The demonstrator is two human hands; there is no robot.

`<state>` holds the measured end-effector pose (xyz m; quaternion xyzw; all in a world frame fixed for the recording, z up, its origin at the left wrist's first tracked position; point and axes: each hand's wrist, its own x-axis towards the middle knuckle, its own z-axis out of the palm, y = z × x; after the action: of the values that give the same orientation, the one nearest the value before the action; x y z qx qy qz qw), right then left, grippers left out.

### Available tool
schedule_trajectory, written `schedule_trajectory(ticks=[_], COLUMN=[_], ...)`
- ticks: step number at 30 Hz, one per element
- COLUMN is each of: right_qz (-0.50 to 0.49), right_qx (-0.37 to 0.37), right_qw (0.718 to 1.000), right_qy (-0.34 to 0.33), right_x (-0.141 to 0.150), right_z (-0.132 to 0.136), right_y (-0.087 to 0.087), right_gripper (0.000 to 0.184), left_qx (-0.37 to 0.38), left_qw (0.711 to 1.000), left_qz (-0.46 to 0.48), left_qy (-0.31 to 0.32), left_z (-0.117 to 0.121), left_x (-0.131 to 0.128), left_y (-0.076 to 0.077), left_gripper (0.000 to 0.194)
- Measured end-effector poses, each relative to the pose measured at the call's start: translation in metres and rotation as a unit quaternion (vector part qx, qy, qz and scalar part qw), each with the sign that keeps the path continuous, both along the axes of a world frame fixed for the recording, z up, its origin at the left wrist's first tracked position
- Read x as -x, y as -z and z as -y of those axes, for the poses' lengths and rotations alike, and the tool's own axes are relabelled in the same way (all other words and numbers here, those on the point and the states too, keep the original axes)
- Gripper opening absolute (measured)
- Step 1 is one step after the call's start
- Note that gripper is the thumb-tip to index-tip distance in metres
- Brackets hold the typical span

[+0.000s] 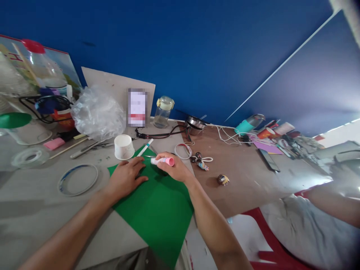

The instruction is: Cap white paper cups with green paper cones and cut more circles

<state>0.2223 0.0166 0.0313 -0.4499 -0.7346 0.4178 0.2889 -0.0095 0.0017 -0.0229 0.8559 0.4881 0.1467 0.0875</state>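
Note:
A green sheet of paper [157, 213] lies in front of me, one corner hanging past the table's near edge. My left hand [128, 176] rests flat on its left side, fingers spread. My right hand [174, 169] is closed around what looks like a glue stick [169, 161], white with a pink end, held above the upper part of the sheet. A thin pointed thing [147, 156] shows at the tube's left end; its kind is unclear. Beyond my left fingertips lies a white and teal pen [145, 147]. A white paper cup [124, 147] stands just behind that hand.
Left of the sheet are a tape ring [78, 180], a clear tape roll [29, 157] and a crumpled plastic bag [97, 112]. A lit phone [137, 107] leans at the back beside a glass jar [164, 111]. Keys [200, 161] lie right; another person's arm [334, 202] is at far right.

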Motion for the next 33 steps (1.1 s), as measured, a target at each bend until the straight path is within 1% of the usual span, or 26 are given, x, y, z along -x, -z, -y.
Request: schedule_trajectory(ticks=[3, 7, 11, 13, 16, 19, 22, 24, 26, 27, 31, 33], right_qz=[0.003, 0.006, -0.019, -0.025, -0.027, 0.003, 0.062, 0.08, 0.061, 0.034, -0.105, -0.115], right_qx=[-0.001, -0.001, 0.0, 0.004, 0.024, 0.026, 0.007, 0.004, 0.013, 0.023, 0.079, 0.083], right_qw=[1.0, 1.0, 1.0, 1.0, 0.999, 0.999, 0.997, 0.995, 0.996, 0.997, 0.991, 0.989], right_qy=[-0.004, -0.02, 0.008, 0.014, -0.009, -0.04, -0.054, -0.064, -0.067, -0.063, -0.039, -0.038], right_x=[-0.003, -0.011, -0.015, -0.015, -0.015, -0.015, -0.015, -0.015, -0.014, -0.014, -0.008, -0.005], right_z=[-0.004, -0.008, -0.01, -0.011, -0.01, -0.008, -0.006, -0.005, -0.004, -0.004, -0.002, -0.001], right_y=[0.004, 0.006, 0.006, 0.007, 0.007, 0.004, 0.0, -0.002, -0.001, 0.0, 0.006, 0.008], right_gripper=[0.026, 0.031, 0.033, 0.032, 0.033, 0.035, 0.036, 0.036, 0.036, 0.038, 0.064, 0.071], left_qx=[0.008, 0.013, -0.005, -0.01, -0.009, -0.002, 0.012, 0.022, 0.027, 0.028, 0.034, 0.039], left_qw=[1.0, 1.0, 0.999, 0.999, 0.999, 1.0, 1.0, 0.999, 0.999, 0.999, 0.999, 0.999], left_qz=[-0.006, -0.015, -0.031, -0.036, -0.031, -0.016, -0.014, -0.019, -0.022, -0.022, -0.017, -0.017], left_qy=[0.001, -0.003, -0.007, -0.011, -0.015, -0.024, -0.023, -0.022, -0.019, -0.019, -0.021, -0.022], left_z=[-0.001, 0.0, 0.004, 0.005, 0.006, 0.005, 0.005, 0.005, 0.004, 0.004, 0.003, 0.002], left_x=[0.0, -0.001, -0.006, -0.008, -0.009, -0.009, -0.008, -0.008, -0.007, -0.007, -0.006, -0.005], left_y=[-0.001, -0.003, -0.004, -0.005, -0.006, -0.007, -0.009, -0.011, -0.012, -0.012, -0.011, -0.01], left_gripper=[0.036, 0.041, 0.05, 0.047, 0.038, 0.032, 0.033, 0.034, 0.034, 0.034, 0.033, 0.033])
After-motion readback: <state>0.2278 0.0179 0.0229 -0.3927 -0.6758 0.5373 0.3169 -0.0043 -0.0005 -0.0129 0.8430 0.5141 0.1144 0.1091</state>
